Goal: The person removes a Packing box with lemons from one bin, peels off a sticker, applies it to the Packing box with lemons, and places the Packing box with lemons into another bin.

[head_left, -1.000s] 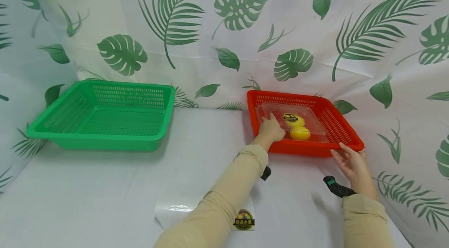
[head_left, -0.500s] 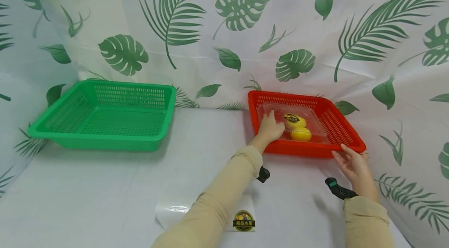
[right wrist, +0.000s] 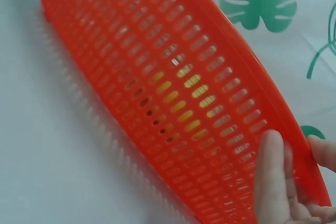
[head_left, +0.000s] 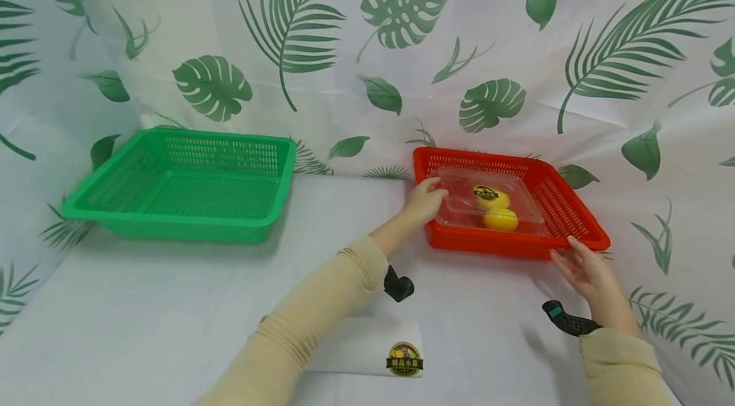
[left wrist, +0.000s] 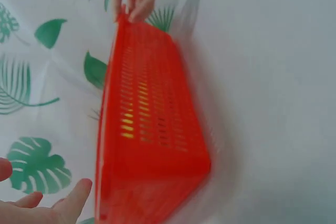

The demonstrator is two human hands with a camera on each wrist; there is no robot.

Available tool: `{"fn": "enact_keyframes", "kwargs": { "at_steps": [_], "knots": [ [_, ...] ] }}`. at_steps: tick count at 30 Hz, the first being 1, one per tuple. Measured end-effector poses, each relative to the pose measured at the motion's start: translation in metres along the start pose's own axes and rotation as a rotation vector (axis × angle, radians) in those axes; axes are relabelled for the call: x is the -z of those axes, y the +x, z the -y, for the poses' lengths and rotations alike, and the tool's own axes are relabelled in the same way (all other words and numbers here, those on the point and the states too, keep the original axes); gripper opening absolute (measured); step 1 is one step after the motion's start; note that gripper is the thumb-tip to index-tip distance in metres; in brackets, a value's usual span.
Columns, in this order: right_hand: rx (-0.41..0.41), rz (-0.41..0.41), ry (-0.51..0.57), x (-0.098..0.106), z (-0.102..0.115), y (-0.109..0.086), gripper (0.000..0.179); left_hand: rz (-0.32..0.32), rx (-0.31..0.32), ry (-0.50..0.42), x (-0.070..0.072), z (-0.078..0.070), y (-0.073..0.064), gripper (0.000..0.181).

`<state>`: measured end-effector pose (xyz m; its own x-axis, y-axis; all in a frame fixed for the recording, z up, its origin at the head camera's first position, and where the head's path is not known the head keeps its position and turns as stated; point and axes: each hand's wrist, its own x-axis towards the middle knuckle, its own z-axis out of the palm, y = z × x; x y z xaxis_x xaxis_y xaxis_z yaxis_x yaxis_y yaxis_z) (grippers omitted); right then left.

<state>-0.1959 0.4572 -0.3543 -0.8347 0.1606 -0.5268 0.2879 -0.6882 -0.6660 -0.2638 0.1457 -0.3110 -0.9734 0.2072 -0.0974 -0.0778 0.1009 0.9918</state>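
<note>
A red plastic basket (head_left: 488,241) stands at the right of the table against the patterned cloth. Inside it lies a clear plastic box (head_left: 456,192) bearing a black and gold label, with two yellow fruits (head_left: 501,220) in it. My left hand (head_left: 423,202) is over the basket's left rim, fingers loosely spread and holding nothing; in the left wrist view those fingers (left wrist: 80,198) appear beside the rim. At the near right corner my right hand (head_left: 591,270) grips the basket's rim, thumb (right wrist: 324,153) on top and fingers against the outer wall.
A green plastic basket (head_left: 189,231) stands at the left of the table with nothing in it. Near the front lies a flat clear or white bag (head_left: 362,345) with a round fruit label, partly hidden by the left sleeve (head_left: 304,323). Leaf-printed cloth (head_left: 344,106) rises behind.
My left hand has drawn back leftward from over the clear box to the basket's left rim. The right hand stays at the near right corner. The view has turned slightly left.
</note>
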Motion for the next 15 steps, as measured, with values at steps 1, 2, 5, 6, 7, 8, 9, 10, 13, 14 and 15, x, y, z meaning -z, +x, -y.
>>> {"fn": "enact_keyframes", "kwargs": {
  "at_steps": [1, 2, 5, 6, 7, 8, 9, 10, 13, 14, 15],
  "knots": [
    [-0.019, -0.01, -0.014, 0.0, -0.001, 0.0, 0.057, 0.022, 0.005, -0.036, 0.006, -0.001, -0.003, 0.042],
    [-0.033, -0.017, -0.028, -0.001, -0.002, -0.001, 0.051, 0.045, 0.013, -0.066, 0.011, -0.001, -0.006, 0.042],
    [-0.051, 0.008, -0.105, -0.002, -0.005, -0.003, 0.045, 0.116, 0.048, -0.129, 0.03, -0.002, -0.016, 0.041],
    [-0.05, 0.023, -0.138, -0.003, -0.006, -0.004, 0.046, 0.145, 0.054, -0.142, 0.037, -0.001, -0.02, 0.041],
    [-0.046, 0.043, -0.174, -0.003, -0.007, -0.005, 0.046, 0.17, 0.057, -0.146, 0.044, -0.001, -0.025, 0.042],
    [-0.044, 0.063, -0.213, -0.004, -0.007, -0.007, 0.046, 0.197, 0.054, -0.148, 0.05, 0.001, -0.029, 0.042],
    [-0.044, 0.082, -0.251, -0.005, -0.008, -0.008, 0.046, 0.223, 0.054, -0.149, 0.057, 0.001, -0.034, 0.042],
    [-0.042, 0.104, -0.29, -0.006, -0.009, -0.009, 0.045, 0.248, 0.05, -0.156, 0.064, 0.002, -0.039, 0.043],
    [-0.026, 0.176, -0.421, -0.009, -0.012, -0.015, 0.039, 0.292, 0.046, -0.144, 0.083, 0.005, -0.054, 0.044],
    [-0.019, 0.199, -0.47, -0.01, -0.013, -0.017, 0.036, 0.302, 0.047, -0.136, 0.088, 0.006, -0.06, 0.045],
    [-0.009, 0.221, -0.522, -0.012, -0.014, -0.019, 0.034, 0.308, 0.048, -0.131, 0.093, 0.007, -0.066, 0.045]
  ]
}}
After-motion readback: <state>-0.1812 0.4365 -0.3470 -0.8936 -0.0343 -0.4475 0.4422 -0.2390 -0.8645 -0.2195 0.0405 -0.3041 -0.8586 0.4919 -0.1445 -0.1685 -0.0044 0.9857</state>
